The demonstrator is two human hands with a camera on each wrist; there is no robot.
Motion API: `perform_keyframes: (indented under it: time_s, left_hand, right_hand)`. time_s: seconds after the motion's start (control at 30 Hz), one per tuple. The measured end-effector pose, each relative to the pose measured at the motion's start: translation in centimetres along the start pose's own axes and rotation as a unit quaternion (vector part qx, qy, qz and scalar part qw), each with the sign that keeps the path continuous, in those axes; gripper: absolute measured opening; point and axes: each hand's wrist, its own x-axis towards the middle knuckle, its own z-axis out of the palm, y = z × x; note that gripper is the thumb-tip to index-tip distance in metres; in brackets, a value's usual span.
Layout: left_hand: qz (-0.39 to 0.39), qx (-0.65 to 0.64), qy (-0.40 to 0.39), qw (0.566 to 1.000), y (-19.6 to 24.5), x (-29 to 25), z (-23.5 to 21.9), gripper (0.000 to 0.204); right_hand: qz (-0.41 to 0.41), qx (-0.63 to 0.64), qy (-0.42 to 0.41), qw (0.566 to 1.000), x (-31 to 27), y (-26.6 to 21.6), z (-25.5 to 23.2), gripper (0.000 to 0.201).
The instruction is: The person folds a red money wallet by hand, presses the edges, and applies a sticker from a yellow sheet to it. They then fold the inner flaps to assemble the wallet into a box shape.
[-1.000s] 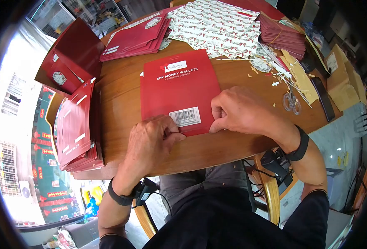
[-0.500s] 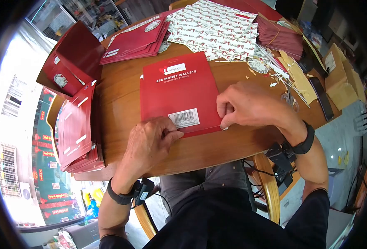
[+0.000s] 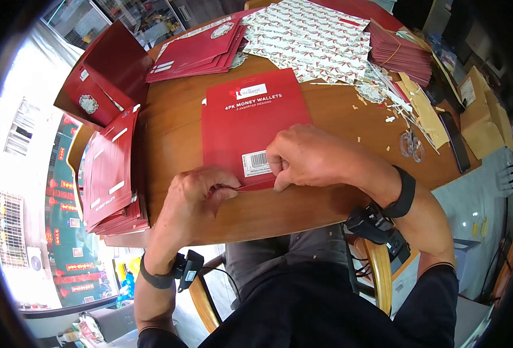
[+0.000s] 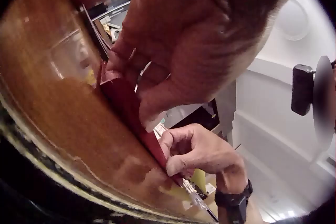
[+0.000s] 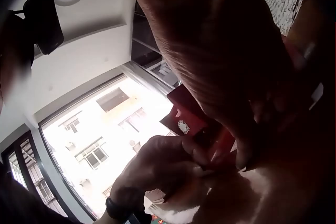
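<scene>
A flat red money-wallet pack (image 3: pixel 256 127), printed "4PK MONEY WALLETS", lies on the wooden table in front of me. Near its lower edge is a white barcode label (image 3: pixel 255 165), partly covered by my right hand (image 3: pixel 314 156). That hand pinches the lower edge right of the middle, thumb beneath and fingers curled above. At the lower left corner my left hand (image 3: pixel 194 188) pinches the same edge. From the left wrist view, the red edge (image 4: pixel 126 103) stands a little raised between thumb and fingers of both hands.
Stacked red packs (image 3: pixel 114 174) stand at the left, with an upright red folder (image 3: pixel 108 75) behind. More red packs (image 3: pixel 195 52), patterned sheets (image 3: pixel 308 40) and a banded red stack (image 3: pixel 401 55) lie at the back. Scissors (image 3: pixel 411 145), paper scraps and a phone (image 3: pixel 455 142) sit at the right.
My right hand has slid left along the lower edge from the right corner to the barcode label. The left hand has shifted slightly left at its corner. The pack stays in place.
</scene>
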Motion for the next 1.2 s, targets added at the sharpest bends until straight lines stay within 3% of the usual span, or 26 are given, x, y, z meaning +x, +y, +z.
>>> perform_keyframes:
  time_s: [0.43, 0.7, 1.03, 1.2]
  left_hand:
    - [-0.061, -0.019, 0.02, 0.998, -0.4, -0.3, -0.4, 0.007]
    - [-0.108, -0.024, 0.037, 0.993, -0.7, -0.4, -0.5, 0.009]
    - [-0.111, 0.005, 0.025, 0.994, -1.0, -0.3, -0.4, 0.004]
    - [-0.101, 0.039, 0.009, 0.994, -0.6, -0.1, -0.5, 0.008]
  right_hand:
    - [0.06, -0.047, 0.01, 0.997, 0.4, -1.4, -0.1, 0.038]
    - [0.054, -0.064, 0.011, 0.996, 0.6, -1.4, 0.1, 0.036]
    - [0.081, -0.059, 0.036, 0.994, 1.7, -2.6, 0.1, 0.041]
    - [0.048, -0.065, 0.048, 0.996, 3.1, -2.9, 1.2, 0.044]
